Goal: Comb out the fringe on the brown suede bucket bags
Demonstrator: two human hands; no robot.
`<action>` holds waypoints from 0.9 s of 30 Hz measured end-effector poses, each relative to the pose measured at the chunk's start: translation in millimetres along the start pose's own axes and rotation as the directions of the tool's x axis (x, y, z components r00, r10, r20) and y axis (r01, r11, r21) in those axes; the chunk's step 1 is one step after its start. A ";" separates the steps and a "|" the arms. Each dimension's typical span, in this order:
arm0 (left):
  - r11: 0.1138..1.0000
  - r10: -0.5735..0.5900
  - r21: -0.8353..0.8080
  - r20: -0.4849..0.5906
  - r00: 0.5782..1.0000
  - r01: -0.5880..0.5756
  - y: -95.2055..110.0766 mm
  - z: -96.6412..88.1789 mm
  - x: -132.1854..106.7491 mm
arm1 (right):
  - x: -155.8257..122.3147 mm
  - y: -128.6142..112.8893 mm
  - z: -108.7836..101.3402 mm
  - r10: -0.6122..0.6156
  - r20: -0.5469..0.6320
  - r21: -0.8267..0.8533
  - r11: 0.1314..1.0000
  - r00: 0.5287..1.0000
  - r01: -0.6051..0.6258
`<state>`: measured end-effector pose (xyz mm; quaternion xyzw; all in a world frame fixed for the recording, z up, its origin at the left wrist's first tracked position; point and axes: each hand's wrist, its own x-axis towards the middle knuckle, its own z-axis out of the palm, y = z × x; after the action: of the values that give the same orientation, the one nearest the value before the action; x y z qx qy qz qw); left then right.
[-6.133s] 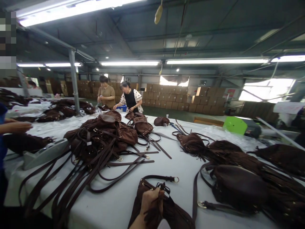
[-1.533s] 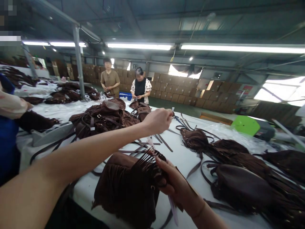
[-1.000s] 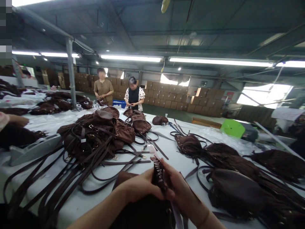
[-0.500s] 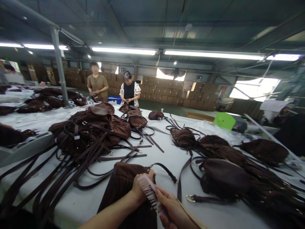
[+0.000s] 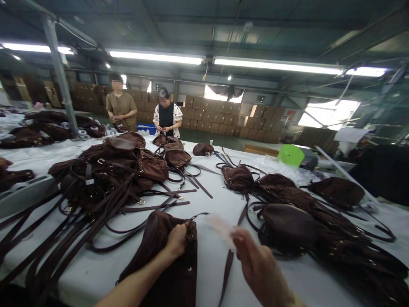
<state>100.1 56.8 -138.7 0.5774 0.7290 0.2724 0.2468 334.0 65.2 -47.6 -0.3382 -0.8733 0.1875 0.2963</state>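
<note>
Head view: the pale comb (image 5: 221,229) is now swung clear of the brown bag (image 5: 179,281); half a second ago it was held across the left hand (image 5: 177,239). Contact between comb and bag is thus judged to be broken. The comb is pinched in the right hand (image 5: 255,260); the bag, at the near edge of the white table (image 5: 209,273), is gripped by its gathered top in the left. The comb's teeth are lost to blur; the left fingertips are hidden, the bag's lower end cut off.

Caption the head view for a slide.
Left hand grips a brown bag at a white table; right hand holds a pale, blurred tool.
</note>
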 end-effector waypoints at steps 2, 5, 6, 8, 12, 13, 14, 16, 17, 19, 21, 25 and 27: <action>0.977 0.149 -0.138 -0.089 0.985 -0.160 2.5 -19.4 4.0 | 19.1 8.0 -4.1 0.227 -0.035 0.197 0.956 0.973 -0.216; 0.884 0.372 -0.203 -0.242 0.896 -0.422 21.6 -50.0 7.7 | 44.0 20.4 4.4 0.416 0.143 0.390 0.810 0.898 -0.438; 0.871 0.427 -0.144 -0.256 0.868 -0.471 29.8 -59.6 8.0 | 50.3 21.8 8.8 0.440 0.204 0.425 0.765 0.874 -0.485; 0.846 0.519 0.011 -0.244 0.819 -0.533 45.1 -77.4 8.4 | 60.0 18.3 16.0 0.450 0.296 0.473 0.698 0.843 -0.538; 0.807 0.586 0.201 -0.147 0.797 -0.556 66.5 -105.5 13.9 | 70.4 -7.5 21.0 0.315 0.419 0.601 0.607 0.852 -0.520; 0.801 0.585 0.235 -0.114 0.803 -0.550 70.9 -110.5 16.5 | 71.8 -15.3 22.1 0.269 0.454 0.631 0.576 0.850 -0.519; 0.794 0.582 0.269 -0.078 0.809 -0.545 75.4 -114.6 19.0 | 72.9 -22.8 24.0 0.229 0.487 0.657 0.540 0.843 -0.526; 0.770 0.573 0.338 0.003 0.819 -0.540 85.6 -119.6 23.0 | 74.8 -36.0 30.9 0.194 0.523 0.695 0.466 0.830 -0.547; 0.755 0.568 0.366 0.050 0.821 -0.545 91.3 -120.5 24.2 | 75.6 -41.3 35.6 0.195 0.533 0.710 0.427 0.823 -0.560; 0.735 0.554 0.376 0.145 0.820 -0.564 103.4 -120.6 24.6 | 77.5 -49.2 45.7 0.212 0.567 0.713 0.357 0.796 -0.603; 0.754 0.519 0.332 0.228 0.824 -0.567 114.7 -121.2 23.7 | 79.3 -53.8 54.0 0.211 0.610 0.698 0.313 0.764 -0.644; 0.863 0.387 0.161 0.399 0.831 -0.479 124.6 -140.0 21.9 | 80.6 -55.4 58.5 0.159 0.643 0.711 0.240 0.749 -0.661; 0.905 0.406 -0.093 0.481 0.777 -0.415 120.0 -159.7 20.0 | 79.2 -52.8 55.9 0.121 0.633 0.747 0.168 0.765 -0.644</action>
<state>73.1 80.6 58.7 0.7742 0.5016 0.1576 0.3525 225.5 76.7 -30.9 -0.2594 -0.5052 0.8046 0.1736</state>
